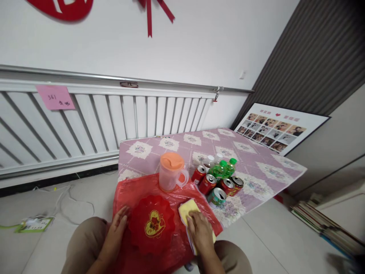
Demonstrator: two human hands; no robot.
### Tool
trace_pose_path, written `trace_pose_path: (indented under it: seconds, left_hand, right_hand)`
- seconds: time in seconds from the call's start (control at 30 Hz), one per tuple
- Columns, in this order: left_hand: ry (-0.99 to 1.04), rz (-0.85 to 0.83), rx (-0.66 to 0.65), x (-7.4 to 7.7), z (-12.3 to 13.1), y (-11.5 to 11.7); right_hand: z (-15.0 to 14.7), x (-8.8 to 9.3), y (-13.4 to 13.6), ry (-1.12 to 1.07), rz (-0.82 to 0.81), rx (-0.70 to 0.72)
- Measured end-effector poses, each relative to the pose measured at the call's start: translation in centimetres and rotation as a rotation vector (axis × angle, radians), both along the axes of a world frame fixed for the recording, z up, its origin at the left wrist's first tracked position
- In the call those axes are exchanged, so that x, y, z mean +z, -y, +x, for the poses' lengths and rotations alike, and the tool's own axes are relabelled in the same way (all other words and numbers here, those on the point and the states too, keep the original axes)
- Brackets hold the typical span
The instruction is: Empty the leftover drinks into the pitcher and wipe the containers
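Note:
A red scalloped plate [152, 241] with a gold heart print lies on a red plastic sheet [182, 247] at the table's near end. My left hand [116, 227] is at the plate's left side, fingers extended and holding nothing; whether it touches the rim I cannot tell. On the right, my right hand [199, 230] is over a folded yellow cloth [189, 207], its fingers bent onto it. Behind the plate stands a clear pitcher [167, 179] with an orange lid and a handle on its right.
Several opened drink cans [207, 185] and bottles with green or white caps [224, 169] cluster right of the pitcher. The table wears a purple floral cloth [191, 139]. A white radiator [142, 114] runs behind it; a photo board [273, 127] leans at the right.

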State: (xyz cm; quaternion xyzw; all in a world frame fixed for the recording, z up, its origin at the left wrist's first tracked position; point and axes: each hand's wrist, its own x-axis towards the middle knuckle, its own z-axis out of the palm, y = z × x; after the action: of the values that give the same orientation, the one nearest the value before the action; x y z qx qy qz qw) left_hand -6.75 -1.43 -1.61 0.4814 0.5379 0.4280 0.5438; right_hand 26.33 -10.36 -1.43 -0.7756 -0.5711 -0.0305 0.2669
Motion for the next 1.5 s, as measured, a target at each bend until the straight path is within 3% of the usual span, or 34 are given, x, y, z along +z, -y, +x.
trace_pose_path:
  seconds: [0.07,0.13,0.27,0.37,0.47,0.53,0.6,0.73,0.8,0.9,1.07,1.13,1.23,1.5]
  left_hand:
    - [-0.065,0.047,-0.005,0.0,-0.8,0.1]
    - [-0.231,0.2,-0.055,-1.0,-1.9,0.6]
    - [-0.532,0.55,-0.232,-4.7,-4.1,2.5]
    - [-0.678,0.658,-0.306,-7.0,-5.4,3.7]
    - [-0.717,0.678,-0.285,-7.2,-6.3,3.9]
    - [-0.708,0.643,-0.244,-6.0,-6.7,3.3]
    - [-0.695,0.571,-0.172,-3.9,-6.7,2.2]
    - [-0.708,0.313,0.006,2.2,-4.7,-0.1]
    - [-0.639,0.313,-0.115,5.6,-2.4,-0.7]
    - [-0.698,0.361,-0.238,10.2,2.0,-0.4]
    - [-0.882,0.429,-0.371,15.7,7.8,0.3]
    - [-0.945,0.429,-0.39,16.9,8.9,0.0]
    - [-1.02,0.455,-0.369,17.5,9.7,-0.7]
    - [-1.099,0.469,-0.402,16.1,10.2,-1.2]
  right_hand:
    - [0.0,0.0,0.0,0.003,-0.005,-0.008]
    - [-0.1,0.0,0.0,0.003,-0.01,-0.014]
    - [-0.3,0.4,-0.1,-0.004,-0.019,-0.02]
    - [-0.4,0.5,-0.1,-0.017,-0.017,-0.028]
    - [-0.3,0.4,-0.1,-0.036,-0.009,-0.019]
    - [0.1,0.4,-0.1,-0.053,0.001,0.004]
    - [0.6,0.6,-0.2,-0.069,0.016,0.024]
    - [0.5,3.0,-0.5,-0.123,0.07,-0.026]
    - [-0.7,5.1,-0.9,-0.182,0.028,-0.082]
    - [-3.2,8.5,-1.7,-0.11,-0.108,-0.074]
    - [-6.2,11.9,-3.1,0.124,-0.16,-0.045]
    - [-6.4,12.5,-3.5,0.201,-0.146,-0.071]
    - [-6.3,13.1,-3.8,0.264,-0.134,-0.079]
    - [-5.5,13.0,-4.0,0.252,-0.173,-0.072]
